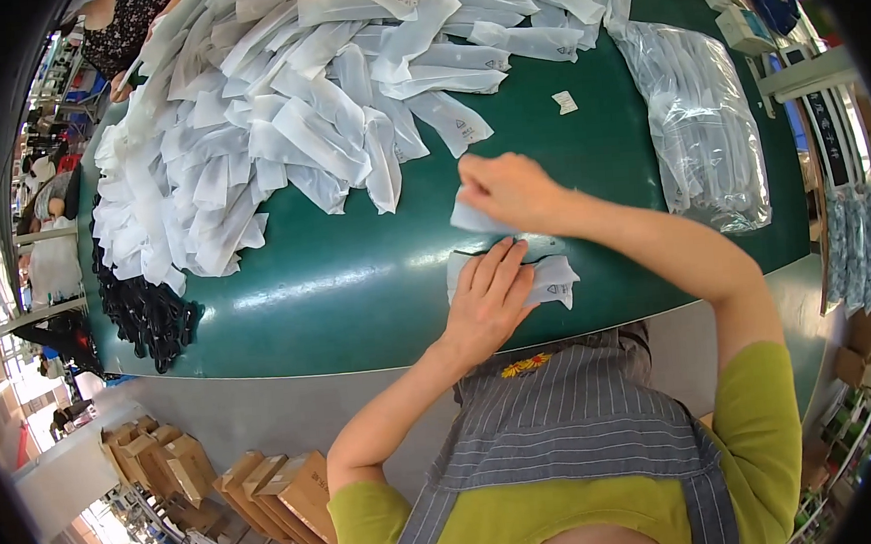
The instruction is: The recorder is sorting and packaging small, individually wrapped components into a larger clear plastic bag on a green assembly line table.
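Note:
My left hand [492, 303] lies flat with its fingers stretched out, pressing a frosted plastic bag [557, 276] onto the green table near its front edge. A dark thin line shows just past the fingertips; what it belongs to is hard to make out. Above it, my right hand [510, 193] is closed with bent fingers. A pale frosted plastic bag [476, 220] sticks out beneath that hand, its other end hidden. A large heap of similar filled frosted bags [317, 130] spreads over the far left and middle of the table.
A pile of black cords [149, 314] sits at the table's left edge. To the right lies a big clear bag [711, 125] packed with sleeves. A small white paper slip [565, 103] rests near the middle. Another person [124, 37] stands far left. Cardboard boxes [279, 491] are on the floor.

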`<action>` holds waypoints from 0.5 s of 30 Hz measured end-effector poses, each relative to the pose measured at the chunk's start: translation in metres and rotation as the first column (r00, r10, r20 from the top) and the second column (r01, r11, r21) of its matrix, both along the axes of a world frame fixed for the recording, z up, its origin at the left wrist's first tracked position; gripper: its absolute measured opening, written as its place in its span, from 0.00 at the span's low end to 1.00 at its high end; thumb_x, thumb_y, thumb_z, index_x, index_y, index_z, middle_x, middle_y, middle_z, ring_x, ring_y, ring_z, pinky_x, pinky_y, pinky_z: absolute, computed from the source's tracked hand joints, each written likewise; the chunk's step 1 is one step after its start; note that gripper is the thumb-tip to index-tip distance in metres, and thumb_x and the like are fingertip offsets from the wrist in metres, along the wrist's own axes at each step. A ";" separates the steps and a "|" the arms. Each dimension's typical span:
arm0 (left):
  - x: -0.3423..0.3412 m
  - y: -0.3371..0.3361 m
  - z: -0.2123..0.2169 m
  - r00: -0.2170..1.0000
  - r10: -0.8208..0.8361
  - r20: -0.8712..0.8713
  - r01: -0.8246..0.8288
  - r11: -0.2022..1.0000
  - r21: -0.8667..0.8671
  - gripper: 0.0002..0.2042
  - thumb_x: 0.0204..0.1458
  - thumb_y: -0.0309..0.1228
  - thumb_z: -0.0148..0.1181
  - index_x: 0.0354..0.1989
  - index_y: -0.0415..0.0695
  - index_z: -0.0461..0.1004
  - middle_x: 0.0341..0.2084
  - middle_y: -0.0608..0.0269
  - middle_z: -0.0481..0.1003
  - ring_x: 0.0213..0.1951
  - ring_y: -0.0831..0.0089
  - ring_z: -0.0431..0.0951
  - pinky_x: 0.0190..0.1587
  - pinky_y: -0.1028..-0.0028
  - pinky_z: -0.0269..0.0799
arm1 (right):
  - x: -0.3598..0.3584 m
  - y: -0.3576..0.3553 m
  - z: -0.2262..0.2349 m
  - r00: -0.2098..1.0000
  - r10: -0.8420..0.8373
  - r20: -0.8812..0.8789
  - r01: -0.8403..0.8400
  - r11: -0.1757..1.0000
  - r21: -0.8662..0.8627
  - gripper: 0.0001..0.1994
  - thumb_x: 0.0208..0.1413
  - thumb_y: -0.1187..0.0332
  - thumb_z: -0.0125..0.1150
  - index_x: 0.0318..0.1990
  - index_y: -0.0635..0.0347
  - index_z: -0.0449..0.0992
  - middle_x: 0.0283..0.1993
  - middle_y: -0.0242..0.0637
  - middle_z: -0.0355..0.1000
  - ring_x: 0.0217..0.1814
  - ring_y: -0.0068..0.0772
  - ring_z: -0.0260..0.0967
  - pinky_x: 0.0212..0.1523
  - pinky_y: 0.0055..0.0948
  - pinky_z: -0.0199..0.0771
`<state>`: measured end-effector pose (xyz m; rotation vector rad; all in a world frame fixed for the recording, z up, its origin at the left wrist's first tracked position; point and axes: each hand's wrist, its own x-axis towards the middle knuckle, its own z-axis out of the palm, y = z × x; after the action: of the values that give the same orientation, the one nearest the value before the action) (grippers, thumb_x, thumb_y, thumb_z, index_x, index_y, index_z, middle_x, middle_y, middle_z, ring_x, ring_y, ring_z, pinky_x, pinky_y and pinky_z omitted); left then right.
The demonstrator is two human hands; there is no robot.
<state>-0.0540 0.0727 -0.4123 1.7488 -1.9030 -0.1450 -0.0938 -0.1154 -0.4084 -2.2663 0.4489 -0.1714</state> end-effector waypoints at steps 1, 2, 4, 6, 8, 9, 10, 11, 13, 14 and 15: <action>0.003 0.005 0.002 0.998 -0.008 0.060 0.008 1.000 0.002 0.27 0.38 0.37 0.71 0.47 0.39 0.71 0.54 0.51 0.68 0.57 0.55 0.67 0.58 0.59 0.62 | 0.008 0.015 -0.004 0.999 0.007 -0.033 -0.003 0.995 0.103 0.12 0.56 0.61 0.61 0.31 0.60 0.68 0.24 0.44 0.72 0.26 0.47 0.73 0.28 0.42 0.69; 0.007 0.010 0.006 0.992 -0.009 0.122 0.008 1.000 0.002 0.27 0.38 0.38 0.71 0.47 0.40 0.72 0.55 0.51 0.67 0.59 0.55 0.66 0.61 0.59 0.61 | 0.011 0.023 -0.003 0.999 0.035 -0.023 -0.032 0.994 0.106 0.12 0.56 0.61 0.61 0.31 0.60 0.68 0.24 0.44 0.72 0.26 0.47 0.73 0.28 0.42 0.69; 0.011 0.022 0.009 0.981 0.050 0.185 -0.057 0.998 0.032 0.26 0.38 0.42 0.71 0.45 0.43 0.72 0.55 0.50 0.67 0.59 0.54 0.66 0.64 0.54 0.58 | 0.023 0.037 0.003 0.982 0.185 -0.040 -0.163 0.932 0.323 0.13 0.56 0.60 0.62 0.31 0.62 0.70 0.24 0.42 0.72 0.26 0.38 0.73 0.29 0.39 0.70; 0.006 0.026 -0.005 0.999 0.040 0.023 -0.042 0.995 0.091 0.26 0.38 0.45 0.70 0.44 0.45 0.72 0.54 0.50 0.67 0.59 0.53 0.65 0.63 0.49 0.57 | 0.026 0.035 0.014 0.990 0.057 -0.128 0.027 0.821 0.570 0.12 0.57 0.62 0.62 0.32 0.63 0.73 0.24 0.40 0.71 0.28 0.31 0.73 0.31 0.35 0.72; -0.012 0.019 -0.027 0.996 0.085 0.031 -0.084 0.996 -0.014 0.26 0.38 0.47 0.70 0.42 0.46 0.71 0.52 0.50 0.68 0.58 0.52 0.65 0.63 0.46 0.55 | 0.032 0.008 0.011 0.997 -0.044 0.070 0.054 0.989 -0.140 0.10 0.58 0.64 0.61 0.39 0.62 0.74 0.36 0.43 0.73 0.39 0.41 0.74 0.41 0.34 0.74; -0.020 0.012 -0.033 0.994 0.107 0.009 -0.106 0.991 -0.075 0.25 0.37 0.47 0.70 0.41 0.46 0.71 0.53 0.51 0.68 0.57 0.54 0.66 0.61 0.47 0.57 | 0.034 -0.011 -0.001 0.954 -0.003 0.299 0.147 0.876 -0.460 0.11 0.53 0.67 0.64 0.42 0.57 0.73 0.47 0.44 0.71 0.48 0.49 0.70 0.44 0.42 0.71; -0.025 0.008 -0.038 0.993 0.117 -0.013 -0.118 0.984 -0.133 0.25 0.37 0.47 0.70 0.40 0.46 0.71 0.53 0.51 0.68 0.57 0.56 0.67 0.60 0.49 0.59 | 0.037 -0.024 -0.006 0.952 0.063 0.300 0.126 0.812 -0.570 0.13 0.50 0.74 0.63 0.43 0.59 0.71 0.48 0.43 0.69 0.50 0.51 0.67 0.45 0.42 0.69; -0.026 0.009 -0.034 0.992 0.127 -0.024 -0.129 0.983 -0.128 0.25 0.37 0.47 0.71 0.40 0.46 0.71 0.54 0.52 0.68 0.57 0.56 0.67 0.60 0.49 0.58 | 0.039 -0.032 -0.016 0.972 0.048 0.229 0.094 0.818 -0.567 0.12 0.49 0.76 0.62 0.42 0.59 0.71 0.46 0.43 0.68 0.48 0.51 0.67 0.45 0.43 0.69; -0.028 0.024 -0.019 0.987 0.157 -0.030 -0.159 0.980 -0.121 0.25 0.37 0.46 0.71 0.41 0.46 0.70 0.54 0.52 0.68 0.57 0.56 0.67 0.60 0.49 0.58 | 0.035 -0.025 -0.020 0.987 0.078 0.138 0.012 0.831 -0.556 0.10 0.47 0.78 0.60 0.38 0.61 0.69 0.41 0.44 0.65 0.45 0.51 0.66 0.44 0.44 0.68; -0.031 0.032 -0.012 0.980 0.191 -0.047 -0.195 0.975 -0.110 0.25 0.38 0.46 0.71 0.41 0.46 0.70 0.55 0.53 0.68 0.57 0.57 0.67 0.61 0.49 0.57 | 0.025 -0.020 -0.011 0.984 0.130 0.125 -0.041 0.835 -0.549 0.10 0.46 0.79 0.59 0.37 0.61 0.68 0.40 0.44 0.64 0.44 0.51 0.65 0.44 0.44 0.67; -0.035 0.037 -0.010 0.973 0.218 -0.071 -0.225 0.969 -0.098 0.25 0.38 0.46 0.71 0.42 0.46 0.69 0.55 0.54 0.68 0.57 0.57 0.67 0.61 0.49 0.56 | 0.008 -0.013 -0.002 0.983 0.164 0.087 -0.090 0.831 -0.548 0.10 0.45 0.79 0.59 0.36 0.61 0.67 0.39 0.44 0.64 0.44 0.51 0.65 0.43 0.43 0.67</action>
<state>-0.0891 0.1096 -0.4219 1.8484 -1.6289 -0.0130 -0.0853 -0.1284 -0.4106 -2.8121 0.1857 -0.4223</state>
